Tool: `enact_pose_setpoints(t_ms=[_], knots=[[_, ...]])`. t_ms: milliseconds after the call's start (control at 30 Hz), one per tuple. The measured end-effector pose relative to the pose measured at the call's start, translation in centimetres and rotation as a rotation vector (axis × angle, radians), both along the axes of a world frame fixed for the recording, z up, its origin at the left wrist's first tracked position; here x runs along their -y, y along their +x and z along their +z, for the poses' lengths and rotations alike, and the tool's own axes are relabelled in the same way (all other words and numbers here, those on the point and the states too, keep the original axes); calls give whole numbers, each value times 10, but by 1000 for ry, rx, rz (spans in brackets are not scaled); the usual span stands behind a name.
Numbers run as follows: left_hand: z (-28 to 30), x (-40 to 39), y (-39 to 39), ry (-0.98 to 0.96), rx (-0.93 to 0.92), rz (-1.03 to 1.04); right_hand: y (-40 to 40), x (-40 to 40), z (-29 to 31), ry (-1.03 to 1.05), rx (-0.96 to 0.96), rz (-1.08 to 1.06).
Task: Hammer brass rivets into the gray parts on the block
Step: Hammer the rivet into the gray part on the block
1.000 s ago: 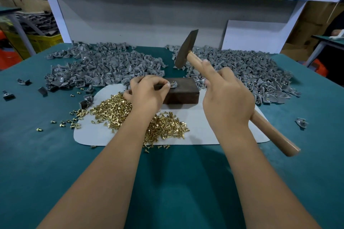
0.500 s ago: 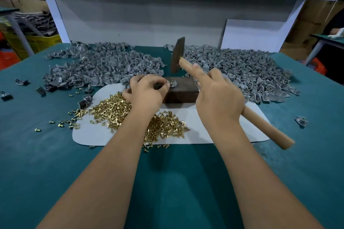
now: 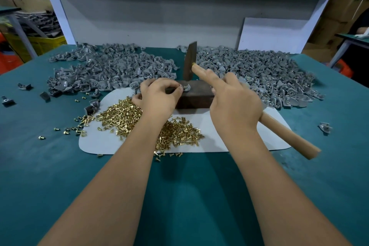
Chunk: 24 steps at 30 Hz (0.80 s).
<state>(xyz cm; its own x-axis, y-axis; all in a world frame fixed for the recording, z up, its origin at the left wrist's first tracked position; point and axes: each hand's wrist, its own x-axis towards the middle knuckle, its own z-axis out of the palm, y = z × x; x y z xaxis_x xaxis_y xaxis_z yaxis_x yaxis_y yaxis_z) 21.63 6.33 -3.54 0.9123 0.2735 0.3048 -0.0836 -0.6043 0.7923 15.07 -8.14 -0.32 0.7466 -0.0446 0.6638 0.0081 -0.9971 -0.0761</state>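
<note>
A dark block (image 3: 196, 97) stands on a white mat (image 3: 219, 138) at the table's middle. On its top left lies a small gray part (image 3: 186, 87), pinched by the fingertips of my left hand (image 3: 157, 98). My right hand (image 3: 233, 104) grips the wooden handle of a hammer (image 3: 287, 136), index finger stretched along it. The dark hammer head (image 3: 189, 62) stands upright with its lower end down on the block at the gray part. A heap of brass rivets (image 3: 123, 116) lies on the mat under my left wrist.
Two big heaps of gray parts lie behind the block, one at the left (image 3: 107, 70) and one at the right (image 3: 257, 76). Loose rivets (image 3: 65, 131) and stray gray parts (image 3: 325, 127) dot the teal table. A white shelf frame (image 3: 58, 10) rises at the back.
The hammer head has swung down from its tilted, raised position onto the block by the gray part. My left hand has kept its pinch on the part.
</note>
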Motion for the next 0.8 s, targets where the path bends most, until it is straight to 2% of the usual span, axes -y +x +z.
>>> enact_pose_setpoints(t_ms=[100,233,400,533,700,800], knots=[[1,2,0,2,11,4,-3,3,1,24,128,16],[0,0,-1,13,-1,-3,0,0,-2,-29,-57,29],[2,3,0,13,-18,14,-4,1,1,14,110,4],[-1,1,0,1,-8,-4,-5,0,-3,-42,-28,42],[1,4,0,6,-8,15,-8,-2,0,-12,62,37],[-1,2,0,-10,-9,0,-5,-2,-4,-39,-19,32]])
